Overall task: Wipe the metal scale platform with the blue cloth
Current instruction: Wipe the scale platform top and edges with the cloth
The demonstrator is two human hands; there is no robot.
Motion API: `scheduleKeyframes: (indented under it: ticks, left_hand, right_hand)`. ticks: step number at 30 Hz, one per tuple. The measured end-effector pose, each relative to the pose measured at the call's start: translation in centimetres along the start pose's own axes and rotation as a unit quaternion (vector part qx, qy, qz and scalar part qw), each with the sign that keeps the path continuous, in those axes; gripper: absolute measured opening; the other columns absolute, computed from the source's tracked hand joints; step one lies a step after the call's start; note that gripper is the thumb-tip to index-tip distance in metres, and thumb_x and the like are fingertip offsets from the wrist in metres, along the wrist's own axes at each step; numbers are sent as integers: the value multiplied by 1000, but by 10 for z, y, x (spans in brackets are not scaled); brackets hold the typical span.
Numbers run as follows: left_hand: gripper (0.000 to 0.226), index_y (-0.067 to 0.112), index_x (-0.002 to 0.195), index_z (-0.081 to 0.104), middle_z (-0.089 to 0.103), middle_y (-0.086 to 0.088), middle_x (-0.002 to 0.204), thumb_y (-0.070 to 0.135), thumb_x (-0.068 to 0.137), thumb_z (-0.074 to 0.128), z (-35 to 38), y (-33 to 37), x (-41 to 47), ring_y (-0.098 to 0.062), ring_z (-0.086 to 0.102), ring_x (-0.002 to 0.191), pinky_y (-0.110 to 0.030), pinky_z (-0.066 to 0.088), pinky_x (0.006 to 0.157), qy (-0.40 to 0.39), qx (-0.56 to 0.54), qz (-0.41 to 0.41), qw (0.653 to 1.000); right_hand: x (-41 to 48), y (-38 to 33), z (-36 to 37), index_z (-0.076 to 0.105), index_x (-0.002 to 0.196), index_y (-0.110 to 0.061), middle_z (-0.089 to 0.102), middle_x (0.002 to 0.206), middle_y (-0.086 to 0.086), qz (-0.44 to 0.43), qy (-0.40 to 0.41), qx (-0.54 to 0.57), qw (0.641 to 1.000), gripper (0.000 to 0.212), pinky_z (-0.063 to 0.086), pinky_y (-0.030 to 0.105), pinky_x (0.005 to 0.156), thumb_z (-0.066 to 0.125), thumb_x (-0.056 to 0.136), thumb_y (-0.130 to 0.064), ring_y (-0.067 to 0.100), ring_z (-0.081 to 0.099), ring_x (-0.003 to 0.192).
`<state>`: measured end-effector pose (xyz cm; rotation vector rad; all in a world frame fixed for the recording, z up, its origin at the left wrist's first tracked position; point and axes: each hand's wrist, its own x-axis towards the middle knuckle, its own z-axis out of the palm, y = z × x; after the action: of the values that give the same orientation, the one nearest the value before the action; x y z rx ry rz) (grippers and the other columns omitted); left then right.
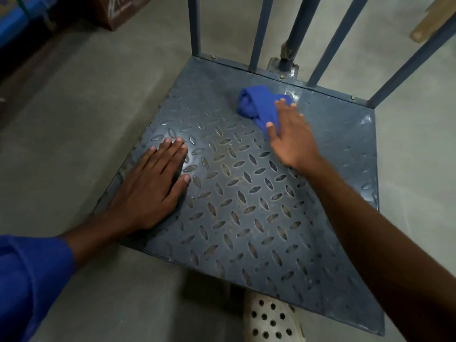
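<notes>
1. Head view, the task's things: the cloth (256, 104) lies bunched and partly rolled on the platform (246, 193), toward its far edge, just in front of the post (293, 33) bolted there.
2. Head view, hands: the right hand (291, 134) lies flat on the cloth's near end, fingers fairly straight and pressing down, not curled round it. The left hand (153, 186) rests palm down on the platform near its left edge, fingers straight and close together, holding nothing.
3. Head view, handling: the cloth looks soft, light and limp, so it will likely bunch or roll under a push. A wide flat palm over its middle should keep it spread. The platform is stiff steel with raised ridges, which will probably snag the fabric and hold dirt in the hollows. It looks heavy and unlikely to shift.
4. Head view, surroundings: upright bars (257, 33) stand along the platform's far edge, and a perforated shoe (269, 319) shows at its near edge.
</notes>
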<state>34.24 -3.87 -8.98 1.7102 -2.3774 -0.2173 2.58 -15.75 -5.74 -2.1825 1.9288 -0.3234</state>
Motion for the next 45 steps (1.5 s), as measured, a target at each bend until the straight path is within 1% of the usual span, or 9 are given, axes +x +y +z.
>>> scheduleKeyframes:
  ticks: [7,14,20,22,28,30,33,39,45]
  left_hand:
    - [74,10,169,17,10,-5,177,55,111,19,1,-7,-8,-15,2,165,-39,6,134,-13,-6,14,1000]
    - [69,13,169,19,14,-3,178,50,112,21,-2,-5,-13,-16,5,165,-47,15,133,2,20,39,999]
    - [70,11,167,26,28,-9,174,53,112,21,-4,-7,-14,-20,19,163,-44,14,133,-2,12,36,999]
    - [70,12,168,26,29,-9,173,54,112,21,-4,-8,-18,-21,19,163,-43,13,134,-6,19,43,999]
    - [69,13,170,14,10,-3,179,51,112,18,-5,-8,-18,-16,1,165,-45,12,134,-10,35,53,998]
    - [70,13,170,13,10,-4,179,51,112,17,-5,-7,-18,-17,1,165,-45,12,134,-14,39,51,998]
    - [70,13,170,12,9,-5,179,52,112,15,-5,-8,-21,-17,0,165,-42,7,134,-18,55,52,997]
    - [70,15,171,7,3,-2,179,52,113,18,-6,-7,-23,-14,-5,165,-41,5,134,-27,59,57,996]
    - [71,12,170,12,14,-8,178,53,113,16,-5,-7,-22,-17,1,165,-41,4,134,-22,69,55,996]
  right_hand:
    - [-66,-51,15,15,166,-21,12,174,-5,-248,-80,8,966,62,7,37,132,26,110,-45,13,4,161]
    - [27,-21,6,14,166,-15,11,174,7,-16,-13,-6,1000,64,10,47,132,30,111,-43,28,9,161]
    - [-21,-97,27,10,166,-17,9,174,4,-229,-79,-27,970,65,6,39,132,26,110,-46,22,5,162]
    - [-29,-84,26,12,166,-19,12,174,1,-243,-83,-10,966,65,7,37,132,25,109,-48,17,6,162]
    - [42,-60,15,15,165,-9,14,173,13,-2,1,-22,1000,65,12,47,131,28,111,-43,32,12,161]
    - [39,-94,27,16,165,-9,15,173,14,-59,-15,-19,998,66,13,47,131,28,110,-44,33,13,160]
    - [32,-128,45,22,164,-10,21,172,11,-258,-59,-11,964,64,14,42,131,31,109,-42,29,17,160]
    - [94,-132,30,15,165,-9,14,173,14,-136,-60,-21,989,63,10,40,130,31,112,-38,32,12,161]
    - [32,-158,52,16,164,-37,20,173,6,-395,-116,5,911,58,11,41,129,32,109,-38,28,13,160]
